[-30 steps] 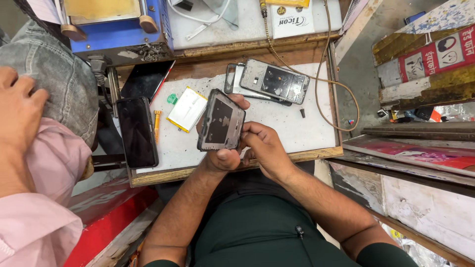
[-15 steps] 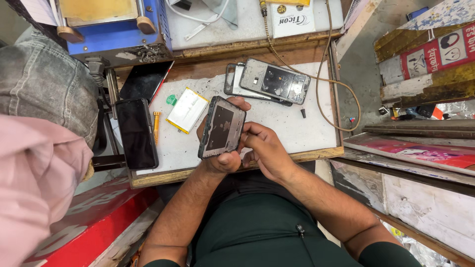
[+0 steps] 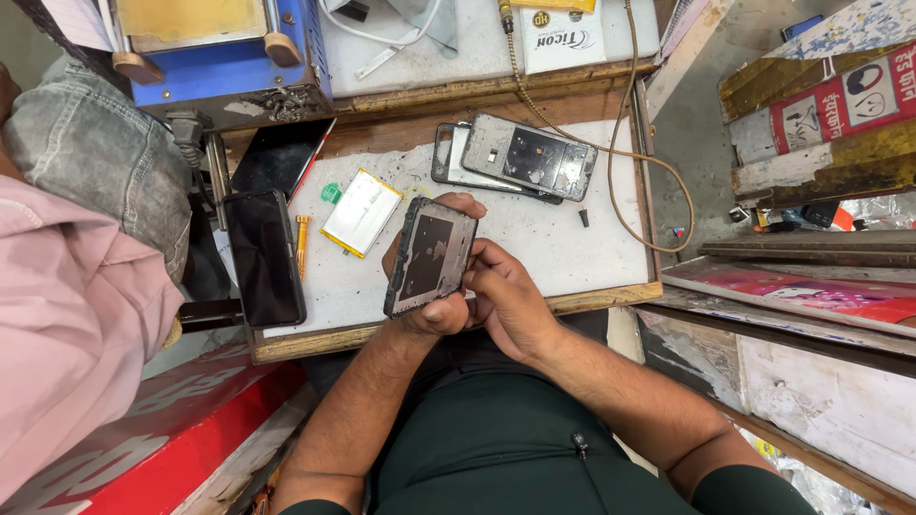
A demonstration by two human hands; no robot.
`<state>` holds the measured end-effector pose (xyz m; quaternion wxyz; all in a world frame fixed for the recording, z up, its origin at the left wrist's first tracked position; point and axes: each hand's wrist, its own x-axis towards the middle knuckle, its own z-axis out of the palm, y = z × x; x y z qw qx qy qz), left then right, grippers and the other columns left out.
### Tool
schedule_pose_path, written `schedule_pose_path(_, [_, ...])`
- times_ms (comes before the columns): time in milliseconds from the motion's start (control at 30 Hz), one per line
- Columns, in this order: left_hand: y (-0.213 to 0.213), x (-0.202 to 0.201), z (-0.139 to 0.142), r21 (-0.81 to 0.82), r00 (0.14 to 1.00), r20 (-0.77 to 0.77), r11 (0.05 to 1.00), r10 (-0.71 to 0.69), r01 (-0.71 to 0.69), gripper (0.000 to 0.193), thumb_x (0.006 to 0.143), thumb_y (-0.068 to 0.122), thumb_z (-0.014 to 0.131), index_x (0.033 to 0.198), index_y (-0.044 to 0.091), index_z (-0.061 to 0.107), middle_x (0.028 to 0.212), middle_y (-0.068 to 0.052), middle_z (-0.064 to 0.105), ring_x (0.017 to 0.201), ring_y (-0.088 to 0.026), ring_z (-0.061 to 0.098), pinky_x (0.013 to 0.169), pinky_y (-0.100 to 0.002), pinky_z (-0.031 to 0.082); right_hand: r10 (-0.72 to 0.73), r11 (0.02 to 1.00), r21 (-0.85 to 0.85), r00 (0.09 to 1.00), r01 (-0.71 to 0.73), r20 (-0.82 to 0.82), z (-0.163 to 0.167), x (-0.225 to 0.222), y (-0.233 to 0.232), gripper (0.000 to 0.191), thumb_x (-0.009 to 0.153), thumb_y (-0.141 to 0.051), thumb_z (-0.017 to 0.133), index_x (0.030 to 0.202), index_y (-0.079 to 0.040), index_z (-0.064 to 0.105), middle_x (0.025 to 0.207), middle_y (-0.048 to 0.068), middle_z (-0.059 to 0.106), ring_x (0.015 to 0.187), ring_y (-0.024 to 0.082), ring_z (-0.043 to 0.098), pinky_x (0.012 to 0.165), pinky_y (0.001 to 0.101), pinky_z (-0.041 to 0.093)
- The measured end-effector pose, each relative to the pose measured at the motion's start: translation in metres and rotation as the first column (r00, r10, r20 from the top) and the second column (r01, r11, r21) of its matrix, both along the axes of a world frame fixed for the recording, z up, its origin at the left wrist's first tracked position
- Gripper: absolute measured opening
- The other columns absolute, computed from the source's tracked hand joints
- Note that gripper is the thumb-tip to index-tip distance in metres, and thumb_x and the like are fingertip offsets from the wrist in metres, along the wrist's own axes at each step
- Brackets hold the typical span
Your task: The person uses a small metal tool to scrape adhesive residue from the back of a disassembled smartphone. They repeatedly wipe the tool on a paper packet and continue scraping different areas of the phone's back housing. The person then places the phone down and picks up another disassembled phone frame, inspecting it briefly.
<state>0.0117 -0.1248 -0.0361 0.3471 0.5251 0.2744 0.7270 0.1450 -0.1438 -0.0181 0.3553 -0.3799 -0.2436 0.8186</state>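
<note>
I see the table (image 3: 592,257), a worn white board with a wooden rim, carrying the loose parts so they stay within reach. Along its left edge lies a dark phone screen (image 3: 265,256), flat and out of the way. Near the far edge, two opened phone bodies (image 3: 520,157) are stacked, one overlapping the other. Left of centre rests a yellow-edged battery (image 3: 359,212), set apart from the work. Over the near edge, my left hand (image 3: 431,303) has its grip closed around the phone frame (image 3: 429,256), tilting it up toward me for a clear look. My right hand (image 3: 510,296) curls against the frame's right edge, fingers pressed there, seemingly steadying it.
</note>
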Motion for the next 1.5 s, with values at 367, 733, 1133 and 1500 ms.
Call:
schedule_pose_path(367, [-0.006,0.001,-0.004,-0.021,1.0,0.024,1.0,-0.009,0.009,0.095,0.09,0.084,0.049,0.123,-0.004,0.062,0.128,-0.021,0.064,0.115,-0.028,0.068,0.091,-0.041,0.062,-0.003,0.998,0.058,1.0,0.003,-0.004,-0.007,0.001,-0.007,0.028,0.098,-0.003,0.045,0.124,-0.004,0.054,0.113,0.011,0.06,0.1,0.017,0.063,0.083,0.0321,0.059])
schedule_pose_path(733, [-0.009,0.001,-0.005,-0.019,1.0,-0.028,1.0,0.001,-0.001,0.09,0.092,0.083,0.046,0.118,-0.002,0.064,0.129,-0.022,0.065,0.115,-0.029,0.07,0.086,-0.038,0.063,-0.001,1.0,0.031,1.0,0.0,0.015,-0.003,-0.002,-0.01,0.031,0.095,-0.001,0.045,0.124,-0.007,0.053,0.121,0.007,0.058,0.107,0.016,0.062,0.088,0.0347,0.058])
schedule_pose_path(1133, [-0.007,-0.002,0.001,0.003,0.998,0.018,0.998,-0.064,0.064,0.086,0.094,0.079,0.051,0.127,0.001,0.062,0.132,-0.018,0.062,0.115,-0.024,0.067,0.092,-0.036,0.063,-0.019,0.999,-0.033,0.999,0.02,0.025,-0.004,-0.004,-0.007,0.04,0.091,0.002,0.044,0.129,-0.008,0.052,0.124,0.006,0.059,0.111,0.016,0.061,0.091,0.0338,0.056])
schedule_pose_path(1500, [-0.015,-0.024,-0.031,-0.393,0.98,-0.192,0.919,-0.054,-0.027,0.048,0.115,0.039,0.05,0.138,-0.002,0.061,0.128,-0.014,0.069,0.119,-0.023,0.066,0.102,-0.036,0.054,-0.032,0.941,0.326,0.933,-0.093,0.358,-0.004,0.035,0.033,0.024,0.103,-0.012,0.057,0.122,-0.001,0.066,0.102,0.007,0.07,0.092,0.012,0.067,0.071,0.0258,0.057])
